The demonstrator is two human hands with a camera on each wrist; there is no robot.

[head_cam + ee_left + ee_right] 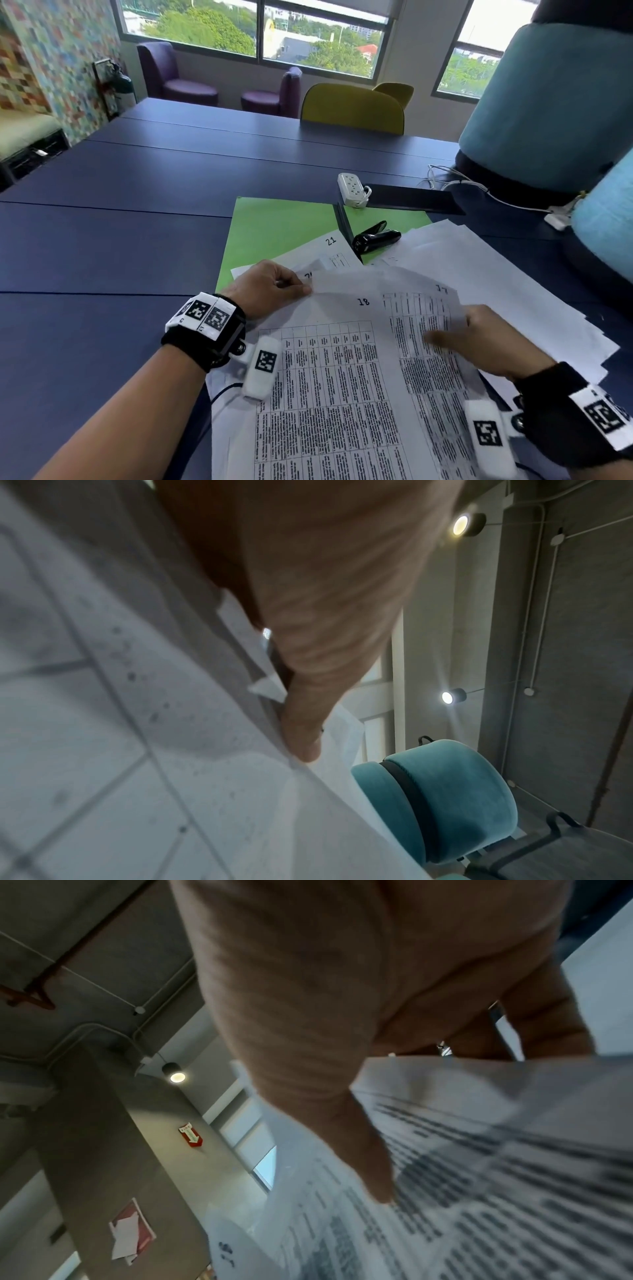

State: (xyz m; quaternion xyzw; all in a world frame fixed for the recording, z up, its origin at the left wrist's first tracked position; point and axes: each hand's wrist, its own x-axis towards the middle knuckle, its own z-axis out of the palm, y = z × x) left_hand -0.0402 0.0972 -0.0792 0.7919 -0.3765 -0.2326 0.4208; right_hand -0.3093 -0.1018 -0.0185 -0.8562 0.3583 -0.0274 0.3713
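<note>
Currently leafing through numbered pages at the desk's near edge

**Head view.** From my remote seat I see both hands on a loose spread of printed sheets lying at the near edge of the blue desk (137,205), toward its right side. The left hand (270,287) has its fingers curled and pinches the far left corner of page 18 (342,377), thumb on top. The right hand (493,342) grips page 17 (421,325), thumb laid across the print and fingers tucked beneath. Page 17 overlaps the right part of page 18 and is lifted off the pile. Page 21 (330,248) lies just beyond them on a green folder (274,233). A black stapler (376,238) rests on the folder's far right part, and a white power strip (352,188) sits farther toward the far edge. A teal chair (548,102) stands at the right edge.

**Left wrist view.** My picture is blurred here. The thumb (304,737) presses on a paper edge, and the table lines of page 18 (137,723) fill the left side. The teal chair (445,799) shows behind.

**Right wrist view.** The thumb (369,1164) lies on the printed face of page 17 (496,1191), while the other fingers (548,1023) curl behind its edge, clamped on it. The lower pages I cannot tell apart.
</note>
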